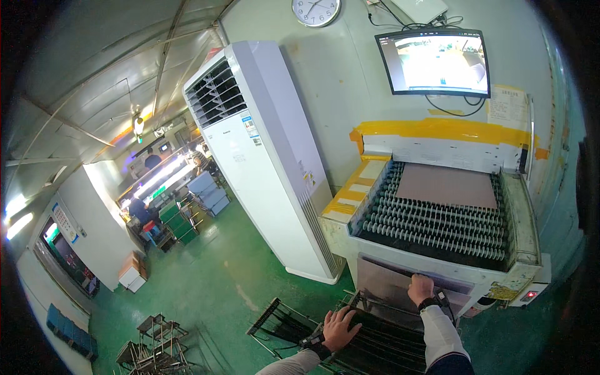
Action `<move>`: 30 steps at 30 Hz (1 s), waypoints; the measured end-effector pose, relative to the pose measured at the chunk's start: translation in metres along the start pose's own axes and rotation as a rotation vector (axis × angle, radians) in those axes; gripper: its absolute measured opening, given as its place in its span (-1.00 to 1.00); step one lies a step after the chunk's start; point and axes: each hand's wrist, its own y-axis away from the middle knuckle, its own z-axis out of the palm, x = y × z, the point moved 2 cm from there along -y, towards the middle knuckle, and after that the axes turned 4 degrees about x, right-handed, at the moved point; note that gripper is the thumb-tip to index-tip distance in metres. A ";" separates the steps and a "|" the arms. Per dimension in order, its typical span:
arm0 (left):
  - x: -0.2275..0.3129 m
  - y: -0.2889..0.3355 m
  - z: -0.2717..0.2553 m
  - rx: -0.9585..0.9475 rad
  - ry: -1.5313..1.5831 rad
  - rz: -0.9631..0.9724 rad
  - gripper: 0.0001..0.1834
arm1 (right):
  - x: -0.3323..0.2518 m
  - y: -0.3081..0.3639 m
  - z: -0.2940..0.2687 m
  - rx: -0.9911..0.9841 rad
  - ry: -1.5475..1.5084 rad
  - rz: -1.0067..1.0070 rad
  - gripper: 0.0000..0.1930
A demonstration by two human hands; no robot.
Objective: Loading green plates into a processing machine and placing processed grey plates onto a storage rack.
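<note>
My right hand (420, 289) is closed at a thin grey-brown panel (378, 279), which stands upright before the front of the roller machine (356, 247). The fingertips are partly hidden, but they seem to grip the panel's upper part. My left hand (339, 329) has its fingers spread and lies over the edge of a black slotted rack (381, 340), next to the panel's lower left side. Another flat grey-brown panel (447, 185) rests on the machine's rows of rollers (431, 228), toward the far end.
A second black rack (284, 325) stands left of my left hand. Metal frames (153, 347) sit on the green floor (219, 275). A tall white air conditioner (269, 162) rises beside the machine. On the wall hangs a lit monitor (435, 62). People work at a far bench.
</note>
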 end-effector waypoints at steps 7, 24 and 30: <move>0.000 0.000 -0.001 -0.022 -0.003 -0.022 -0.31 | -0.002 -0.001 -0.007 -0.112 0.018 0.020 -0.76; -0.003 -0.001 0.003 -0.043 -0.004 -0.018 -0.32 | 0.001 0.000 -0.003 -0.078 -0.027 -0.003 -0.77; -0.002 -0.001 0.002 -0.044 -0.015 -0.025 -0.33 | 0.001 0.003 -0.006 -0.048 -0.007 -0.037 -0.86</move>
